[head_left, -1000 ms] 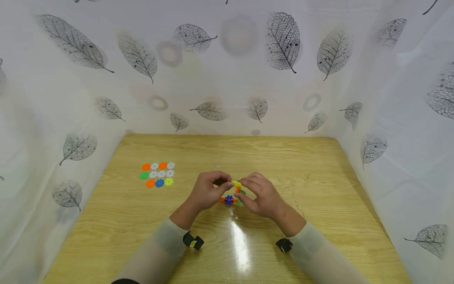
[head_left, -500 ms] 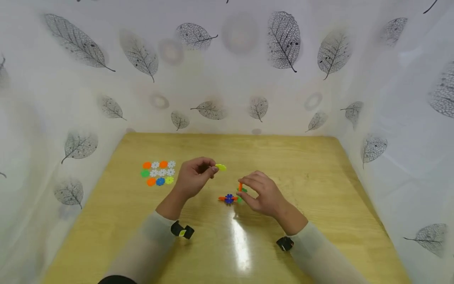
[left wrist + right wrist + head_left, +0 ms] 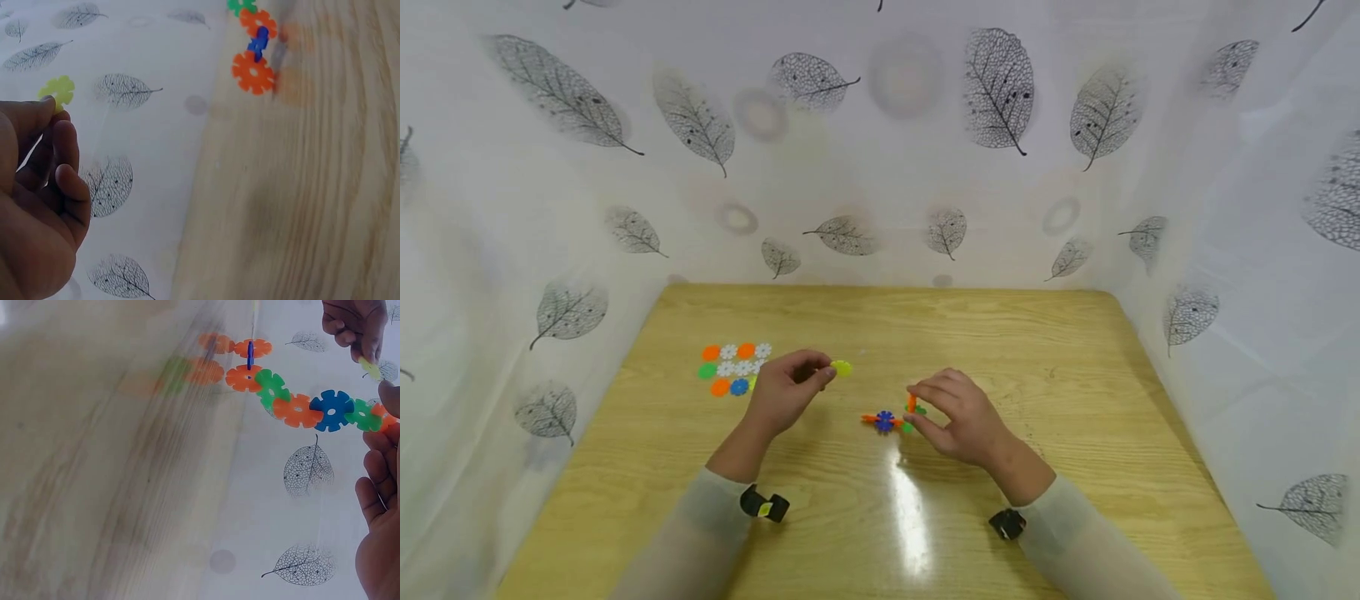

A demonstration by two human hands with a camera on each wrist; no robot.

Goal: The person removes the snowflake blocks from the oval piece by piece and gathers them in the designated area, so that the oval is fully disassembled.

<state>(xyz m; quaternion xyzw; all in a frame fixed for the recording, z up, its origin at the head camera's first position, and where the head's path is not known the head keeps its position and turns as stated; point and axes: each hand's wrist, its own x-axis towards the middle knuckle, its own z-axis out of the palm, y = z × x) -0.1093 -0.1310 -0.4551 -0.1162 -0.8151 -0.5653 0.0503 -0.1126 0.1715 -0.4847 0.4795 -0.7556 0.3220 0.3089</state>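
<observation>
Thumb and fingers of my left hand (image 3: 784, 393) pinch a yellow notched disc (image 3: 62, 87) by its edge, held up apart from everything else. To the right, my right hand (image 3: 966, 419) pinches the orange disc (image 3: 386, 419) at the top of a chain of interlocking flower-shaped plastic discs. Below that orange disc the right wrist view shows a green disc (image 3: 362, 415), a blue disc (image 3: 337, 403), then more orange and green ones stepping down to the table. At the chain's foot a dark blue disc (image 3: 884, 422) stands crosswise between orange discs. The fingers partly cover the chain in the head view.
Loose discs lie in rows at the left of the wooden table (image 3: 820, 517): orange, white, green, blue and yellow. My left hand partly hides the yellow one. A leaf-printed white curtain (image 3: 880, 175) encloses the back and sides.
My left hand has drawn away to the left from the chain's top, carrying the yellow disc, and now hovers near the loose discs. My right hand keeps its pinch on the orange disc.
</observation>
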